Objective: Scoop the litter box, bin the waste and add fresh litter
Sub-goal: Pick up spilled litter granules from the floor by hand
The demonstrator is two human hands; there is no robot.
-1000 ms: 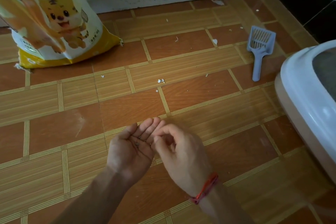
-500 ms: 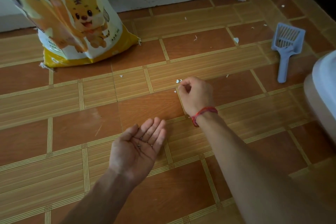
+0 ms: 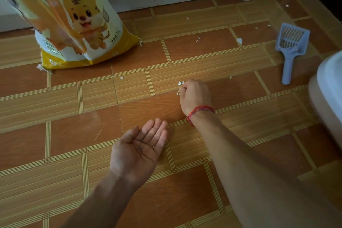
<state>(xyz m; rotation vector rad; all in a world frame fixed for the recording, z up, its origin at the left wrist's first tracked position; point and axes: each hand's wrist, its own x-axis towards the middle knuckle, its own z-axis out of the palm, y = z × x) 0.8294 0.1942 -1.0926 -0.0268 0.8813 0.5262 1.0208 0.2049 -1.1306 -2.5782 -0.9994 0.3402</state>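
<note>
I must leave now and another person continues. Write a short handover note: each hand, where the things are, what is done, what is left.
Left hand: open, palm up, a few dark grains on it.
Right hand: fingers pinched at white crumbs on the floor; whether it holds any cannot be told.
Scoop: lying on the floor, far right, untouched.
Litter box: right edge, mostly out of view.
Litter bag: standing at far left.
Done: some bits picked up.
Left: more crumbs on the floor. Scooping and refilling cannot be judged.

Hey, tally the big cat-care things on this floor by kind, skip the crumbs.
Yellow-and-white tiger-print litter bag: 1
Pale blue slotted plastic scoop: 1
White-rimmed litter box, partly in view: 1
Total: 3
</note>
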